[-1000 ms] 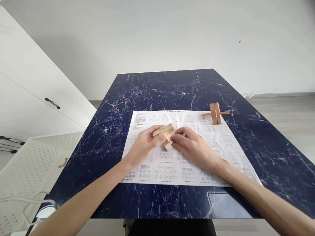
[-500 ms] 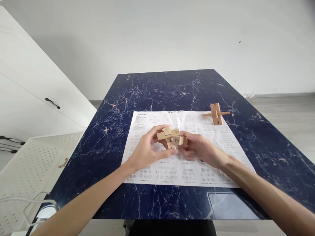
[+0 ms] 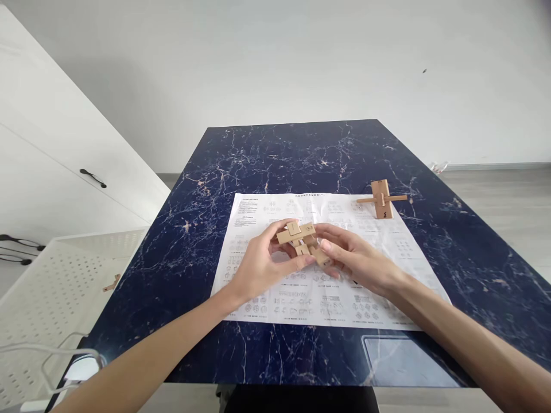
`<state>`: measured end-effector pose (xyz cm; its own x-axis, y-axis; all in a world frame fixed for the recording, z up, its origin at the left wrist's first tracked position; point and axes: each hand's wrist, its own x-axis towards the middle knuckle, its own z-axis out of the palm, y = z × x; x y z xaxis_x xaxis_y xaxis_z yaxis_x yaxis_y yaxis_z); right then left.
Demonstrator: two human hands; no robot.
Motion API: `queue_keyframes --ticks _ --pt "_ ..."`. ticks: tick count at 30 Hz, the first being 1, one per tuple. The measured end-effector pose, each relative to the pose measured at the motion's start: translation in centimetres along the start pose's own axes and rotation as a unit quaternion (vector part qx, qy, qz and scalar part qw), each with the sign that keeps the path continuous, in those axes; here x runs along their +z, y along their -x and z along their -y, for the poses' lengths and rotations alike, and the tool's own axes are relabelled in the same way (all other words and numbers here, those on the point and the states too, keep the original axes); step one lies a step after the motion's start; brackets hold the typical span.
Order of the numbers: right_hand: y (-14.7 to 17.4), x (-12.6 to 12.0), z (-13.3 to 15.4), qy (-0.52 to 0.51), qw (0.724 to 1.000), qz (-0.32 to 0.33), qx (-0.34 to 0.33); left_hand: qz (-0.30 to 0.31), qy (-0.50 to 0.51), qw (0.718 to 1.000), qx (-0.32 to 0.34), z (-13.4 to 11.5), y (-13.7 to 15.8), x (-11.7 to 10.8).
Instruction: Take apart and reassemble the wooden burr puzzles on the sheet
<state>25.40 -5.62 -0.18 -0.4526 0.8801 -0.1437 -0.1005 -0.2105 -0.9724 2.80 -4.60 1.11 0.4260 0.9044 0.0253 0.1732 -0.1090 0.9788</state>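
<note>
My left hand [image 3: 269, 261] is closed round the left side of a group of interlocked wooden puzzle blocks [image 3: 295, 231], thumb below and fingers above. A marked block lies crosswise on top, with a short block over it. My right hand [image 3: 350, 252] pinches a separate-looking wooden puzzle block [image 3: 322, 257] at the lower right of the group, thumb on top. Whether this block is joined to the others I cannot tell. Both hands are above the printed instruction sheet [image 3: 267, 310]. Fingers hide parts of the blocks.
A wooden cross-shaped puzzle [image 3: 381, 199] stands on the sheet's upper right corner. The sheet lies on a dark blue marbled table [image 3: 275, 160]. At left, a white perforated surface [image 3: 55, 287] holds a small wooden piece [image 3: 112, 283]. A rectangular panel [image 3: 408, 360] is at the front edge.
My right hand has shifted its grip, its thumb now on top. The block in it has turned, and its number no longer faces me. My left hand keeps its hold.
</note>
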Motion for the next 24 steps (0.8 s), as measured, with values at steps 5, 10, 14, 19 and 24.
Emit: queue_keyframes --ticks 5,10,14,19,24 --pt "0.0 0.0 0.6 -0.012 0.999 0.040 0.001 -0.006 0.016 1.000 -0.019 -0.1 -0.2 -0.1" --pt "0.0 -0.2 0.7 -0.008 0.999 0.026 0.026 -0.002 -0.018 0.999 0.032 0.4 -0.2 -0.1" --pt "0.0 -0.7 0.4 -0.008 0.998 0.023 0.054 0.007 -0.101 0.991 0.089 1.0 0.0 -0.1" --pt "0.2 -0.9 0.7 0.011 0.996 0.068 0.062 0.022 -0.163 0.978 0.129 1.3 0.2 -0.2" --pt "0.4 -1.5 0.8 -0.002 0.993 0.119 0.016 0.017 -0.163 0.979 0.122 0.9 0.2 -0.3"
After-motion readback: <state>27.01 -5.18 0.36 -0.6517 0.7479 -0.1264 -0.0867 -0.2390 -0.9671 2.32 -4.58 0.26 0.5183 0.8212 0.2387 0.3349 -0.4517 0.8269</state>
